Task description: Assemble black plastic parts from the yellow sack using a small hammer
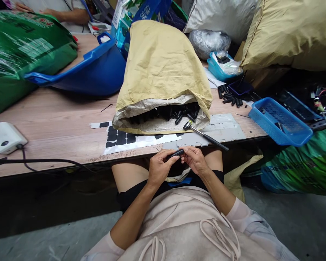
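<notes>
Over my lap, at the table's front edge, my left hand [161,166] is closed around a small black tube-shaped part [176,154]. The thumb and fingertips of my right hand [195,159] pinch its right end; whether a smaller piece sits between them I cannot make out. Just beyond lies an open yellow woven sack [165,61], its mouth toward me, with similar black parts [179,114] inside. A small hammer [203,135] rests at the sack's mouth, its handle pointing to the lower right.
A sheet of black stickers [119,139] lies partly under the sack. To the left are a tilted blue basin [87,70] and a white box [5,137] with a cable. On the right, a blue basket [281,121] stands near more black parts [233,99]. Another person's arm [70,16] shows at the upper left.
</notes>
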A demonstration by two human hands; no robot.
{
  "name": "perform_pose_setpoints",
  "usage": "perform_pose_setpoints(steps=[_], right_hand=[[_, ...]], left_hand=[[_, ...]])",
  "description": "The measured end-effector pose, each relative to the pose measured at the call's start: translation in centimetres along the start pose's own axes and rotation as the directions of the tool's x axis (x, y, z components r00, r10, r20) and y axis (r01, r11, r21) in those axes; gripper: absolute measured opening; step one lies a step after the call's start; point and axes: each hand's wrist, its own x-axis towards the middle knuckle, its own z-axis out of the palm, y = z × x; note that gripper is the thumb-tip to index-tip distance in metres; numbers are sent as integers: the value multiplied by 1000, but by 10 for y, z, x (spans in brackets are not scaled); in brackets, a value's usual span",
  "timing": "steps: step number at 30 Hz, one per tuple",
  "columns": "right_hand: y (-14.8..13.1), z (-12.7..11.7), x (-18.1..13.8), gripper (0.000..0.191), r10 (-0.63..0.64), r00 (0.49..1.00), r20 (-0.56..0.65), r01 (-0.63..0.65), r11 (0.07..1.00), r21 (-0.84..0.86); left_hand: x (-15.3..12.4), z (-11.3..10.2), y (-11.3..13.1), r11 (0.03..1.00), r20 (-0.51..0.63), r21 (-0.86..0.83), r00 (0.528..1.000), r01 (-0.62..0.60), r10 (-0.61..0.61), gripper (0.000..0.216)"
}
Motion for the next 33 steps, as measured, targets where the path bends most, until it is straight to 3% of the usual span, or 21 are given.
perform_pose_setpoints(steps=[7,14,21,33], right_hand=[[1,-7,3,44,146,983,109,-155,985,75],[2,2,2,52,200,977,80,-208,972,111],[8,3,2,51,194,980,36,-196,978,71],[9,2,1,50,176,984,18,-176,983,44]], left_hand=[[0,0,0,996,12,-69,998,62,-62,17],[1,2,4,903,143,-303,952,303,-272,39],[-2,-1,1,798,251,-404,893,447,-373,50],[-6,-2,-4,757,262,-392,852,523,-453,55]])
